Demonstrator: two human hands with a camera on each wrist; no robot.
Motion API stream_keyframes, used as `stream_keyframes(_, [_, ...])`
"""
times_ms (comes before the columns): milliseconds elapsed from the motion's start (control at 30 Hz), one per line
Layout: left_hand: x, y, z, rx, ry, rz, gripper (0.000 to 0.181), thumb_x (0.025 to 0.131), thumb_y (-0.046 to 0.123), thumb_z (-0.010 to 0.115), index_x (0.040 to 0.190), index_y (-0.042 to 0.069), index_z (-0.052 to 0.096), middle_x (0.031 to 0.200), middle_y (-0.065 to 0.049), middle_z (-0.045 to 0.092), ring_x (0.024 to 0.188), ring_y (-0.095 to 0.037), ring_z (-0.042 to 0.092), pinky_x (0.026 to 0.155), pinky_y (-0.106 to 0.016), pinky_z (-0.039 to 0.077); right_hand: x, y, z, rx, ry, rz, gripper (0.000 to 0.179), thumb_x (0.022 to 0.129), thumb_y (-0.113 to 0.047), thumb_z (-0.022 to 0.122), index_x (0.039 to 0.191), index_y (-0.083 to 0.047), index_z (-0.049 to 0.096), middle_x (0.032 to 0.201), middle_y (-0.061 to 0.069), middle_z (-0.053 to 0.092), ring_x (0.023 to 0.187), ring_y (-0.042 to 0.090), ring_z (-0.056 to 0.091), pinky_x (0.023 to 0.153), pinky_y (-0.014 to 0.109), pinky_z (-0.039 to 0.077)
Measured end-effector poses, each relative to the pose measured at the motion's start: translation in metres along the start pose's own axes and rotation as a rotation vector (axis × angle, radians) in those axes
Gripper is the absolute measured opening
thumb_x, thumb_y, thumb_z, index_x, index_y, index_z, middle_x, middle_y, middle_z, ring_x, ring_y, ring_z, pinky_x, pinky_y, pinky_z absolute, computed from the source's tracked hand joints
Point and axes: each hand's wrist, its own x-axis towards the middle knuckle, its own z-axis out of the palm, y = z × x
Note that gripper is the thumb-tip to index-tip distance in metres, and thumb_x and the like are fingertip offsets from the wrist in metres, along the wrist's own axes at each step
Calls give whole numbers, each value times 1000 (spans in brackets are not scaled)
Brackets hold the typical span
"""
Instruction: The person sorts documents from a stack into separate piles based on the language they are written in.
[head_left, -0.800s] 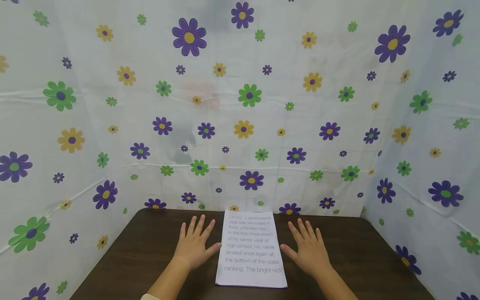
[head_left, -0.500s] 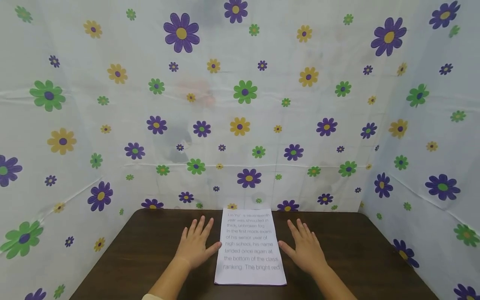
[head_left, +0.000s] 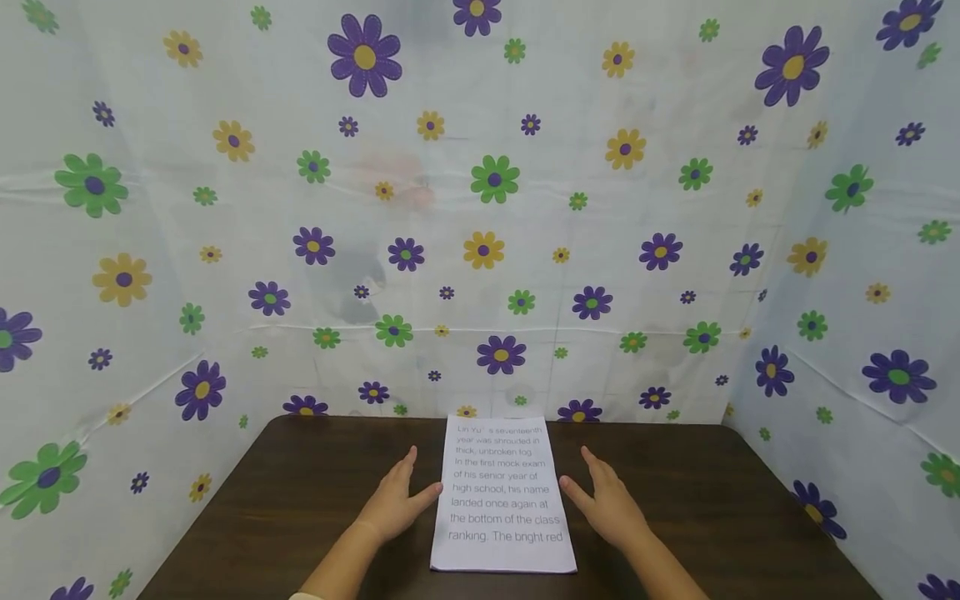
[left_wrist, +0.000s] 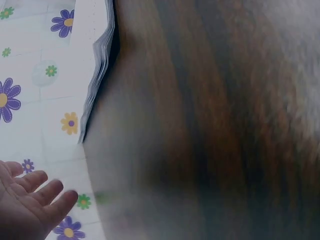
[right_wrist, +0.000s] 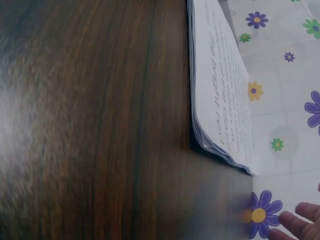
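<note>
A stack of white printed paper (head_left: 498,500) lies upright to the viewer on the dark wooden table (head_left: 315,483), its several sheets showing along the edge in both wrist views. On its left side is my left hand (head_left: 393,500), turned edge-on with the thumb pointing at the paper's left edge. My right hand (head_left: 607,504) mirrors it at the right edge, thumb tip close to the sheets. Both hands hold nothing. In the left wrist view the left hand's fingers (left_wrist: 54,200) are extended and spread; only the right hand's fingertips (right_wrist: 295,225) show in the right wrist view.
A white curtain with purple, green and yellow flowers (head_left: 495,275) stands along the table's back edge and closes in both sides. The paper's far end reaches that back edge.
Both hands have rolled from palms-down with fingers spread to edge-on, palms facing inward towards the paper. The paper stays in place; the head view has shifted slightly.
</note>
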Motion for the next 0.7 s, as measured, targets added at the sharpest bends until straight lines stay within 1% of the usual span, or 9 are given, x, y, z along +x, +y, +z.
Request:
stream_keyframes(67, [1,-2,2,-66,0,-15,92,89,48,64,153,-4,22,152,-32,32,137,-53,36,107,-67,35,1,0,1,54,-9,27,85,95,-60,48,151,1,29,146,36,37,128,57,43,97,70,43])
stream_keyframes(167, [4,-4,5,-162,-7,-26,91,89,39,67,151,-8,21,149,-36,34,130,-54,44,103,-64,42,1,0,4,129,-16,68,83,95,-57,49,148,4,33,140,36,44,124,54,49,96,67,45])
stream_keyframes(233, [6,-5,8,-204,-8,-40,89,88,35,69,149,-11,22,145,-38,37,123,-53,50,98,-61,47,2,0,5,160,-21,90,81,96,-56,49,146,5,36,136,35,49,122,54,50,96,66,46])
stream_keyframes(300, [8,-6,11,-239,-11,-58,88,87,31,70,148,-13,23,143,-39,39,119,-51,54,95,-60,50,3,1,7,195,-22,107,78,96,-54,49,144,7,38,132,34,53,121,52,52,95,65,46])
stream_keyframes(400, [9,-7,15,-291,-30,-92,87,88,30,69,146,-15,22,141,-41,39,116,-52,55,92,-57,52,4,3,11,309,-46,155,78,97,-55,47,143,8,39,133,35,52,112,47,59,87,57,54])
stream_keyframes(533, [6,-8,19,-395,-93,-131,85,91,28,65,145,-18,18,141,-44,36,114,-53,56,89,-53,55,5,7,19,478,-99,242,83,97,-60,42,142,9,38,133,36,51,100,37,65,72,44,59])
stream_keyframes(567, [5,-9,20,-421,-109,-144,85,92,28,65,145,-18,17,140,-45,35,115,-53,56,89,-52,56,5,8,21,505,-112,266,86,96,-63,41,142,10,39,131,35,53,98,34,64,71,43,58])
stream_keyframes(633, [4,-10,22,-459,-132,-165,85,93,28,63,144,-20,16,139,-46,35,115,-52,57,88,-49,57,4,10,25,529,-133,303,90,94,-66,40,141,10,39,127,35,55,97,33,64,69,41,58])
stream_keyframes(700, [4,-11,23,-500,-153,-184,86,94,29,62,144,-22,14,139,-46,35,118,-51,54,89,-47,57,4,11,29,546,-146,330,91,94,-67,39,140,12,39,125,34,56,97,33,63,68,39,57])
